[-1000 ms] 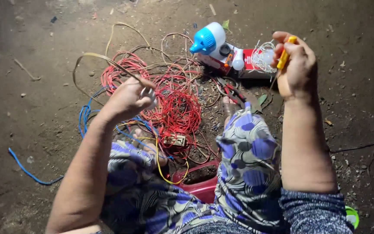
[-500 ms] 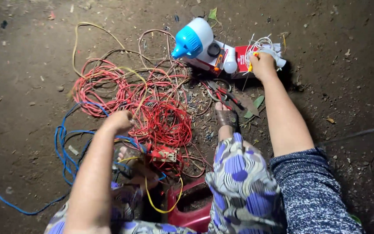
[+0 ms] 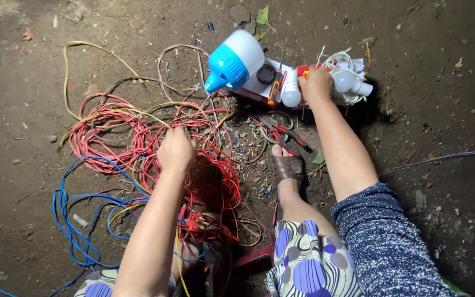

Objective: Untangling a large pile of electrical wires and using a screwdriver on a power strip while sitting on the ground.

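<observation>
Fingers of the left hand (image 3: 176, 149) curl down into the tangle of red wire (image 3: 204, 181) on the dirt, seemingly pinching a strand. Right hand (image 3: 315, 85) rests on the red box (image 3: 304, 71) beside the small white bulb (image 3: 291, 94); its fingers are bunched, grip unclear. Blue-and-white lamp (image 3: 235, 59) lies just left.

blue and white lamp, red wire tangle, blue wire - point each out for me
blue and white lamp (image 3: 236, 59), head view, on its blue collar
red wire tangle (image 3: 215, 181), head view, on the dense middle
blue wire (image 3: 64, 220), head view, on a left loop
</observation>
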